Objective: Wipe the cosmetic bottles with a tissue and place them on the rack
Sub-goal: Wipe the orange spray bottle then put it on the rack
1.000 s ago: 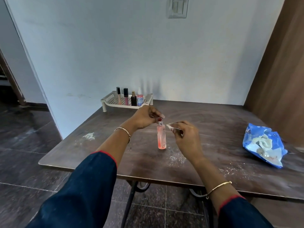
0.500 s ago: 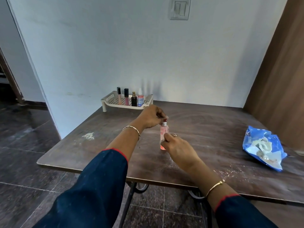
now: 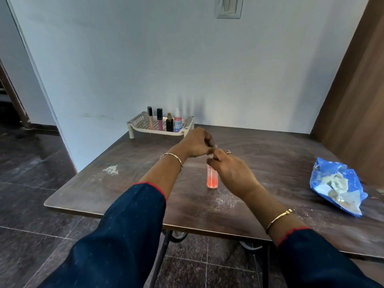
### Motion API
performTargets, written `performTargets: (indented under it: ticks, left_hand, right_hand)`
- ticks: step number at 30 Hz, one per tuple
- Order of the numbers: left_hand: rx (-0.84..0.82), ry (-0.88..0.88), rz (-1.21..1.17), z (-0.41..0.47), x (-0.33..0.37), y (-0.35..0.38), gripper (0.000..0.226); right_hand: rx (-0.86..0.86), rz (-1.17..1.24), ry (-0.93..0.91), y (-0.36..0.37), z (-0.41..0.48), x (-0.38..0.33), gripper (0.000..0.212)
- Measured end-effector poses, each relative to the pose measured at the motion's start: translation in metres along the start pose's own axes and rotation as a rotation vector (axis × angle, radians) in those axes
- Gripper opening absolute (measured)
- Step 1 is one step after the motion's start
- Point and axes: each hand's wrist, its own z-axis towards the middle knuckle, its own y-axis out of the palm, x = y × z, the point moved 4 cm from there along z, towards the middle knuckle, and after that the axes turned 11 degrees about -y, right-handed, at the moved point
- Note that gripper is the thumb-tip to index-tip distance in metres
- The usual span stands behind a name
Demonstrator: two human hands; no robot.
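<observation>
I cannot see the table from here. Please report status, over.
Left hand pinches pink bottle top; right hand grips its upper part, tissue hidden. Bottle upright on table. Rack holds four bottles; nothing stands between.

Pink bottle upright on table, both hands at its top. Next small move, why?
Probably slide the right hand down the pink bottle: the left hand pinches its top steady, and its lower half stands uncovered below the right hand's grip.
</observation>
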Motion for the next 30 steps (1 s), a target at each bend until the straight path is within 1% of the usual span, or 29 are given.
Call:
performTargets:
  ticks: [3,5,12,14,17,18,19,21,25,28,30]
  left_hand:
    - [-0.015,-0.004,-0.011,0.001,0.003,0.005,0.010]
    - [-0.014,-0.009,-0.020,0.002,0.005,0.008,0.010]
    - [-0.017,-0.052,0.015,0.003,0.011,0.011,0.011]
    - [-0.020,-0.063,0.027,0.001,0.011,0.009,0.015]
    - [-0.027,-0.085,0.023,0.000,0.011,0.006,0.022]
    - [-0.031,-0.089,0.019,0.000,0.010,0.005,0.024]
    - [-0.033,-0.088,0.020,0.000,0.011,0.005,0.025]
    - [-0.029,-0.082,0.043,0.001,0.012,0.005,0.025]
    - [-0.002,-0.095,0.108,0.002,0.016,0.006,0.021]
    - [-0.008,-0.094,0.096,0.001,0.017,0.008,0.024]
    - [-0.019,-0.103,0.068,-0.001,0.018,0.009,0.024]
  right_hand:
    - [0.067,-0.003,0.003,0.005,-0.010,-0.002,0.032]
    - [0.069,-0.043,-0.029,0.007,-0.018,-0.005,0.033]
    - [-0.068,-0.050,-0.198,0.021,-0.032,-0.020,0.032]
    - [-0.106,-0.069,-0.245,0.022,-0.033,-0.020,0.027]
    - [-0.134,-0.083,-0.354,0.019,-0.032,-0.017,0.012]
    - [-0.131,-0.100,-0.372,0.015,-0.030,-0.014,0.011]
    - [-0.114,-0.129,-0.371,0.011,-0.027,-0.010,0.012]
    - [-0.044,-0.175,-0.313,0.002,-0.018,0.001,0.015]
    - [0.074,-0.135,-0.168,-0.006,-0.008,0.012,0.021]
    - [0.088,-0.094,-0.111,0.001,-0.018,0.009,0.028]
    - [0.043,-0.121,-0.155,0.008,-0.026,0.002,0.028]
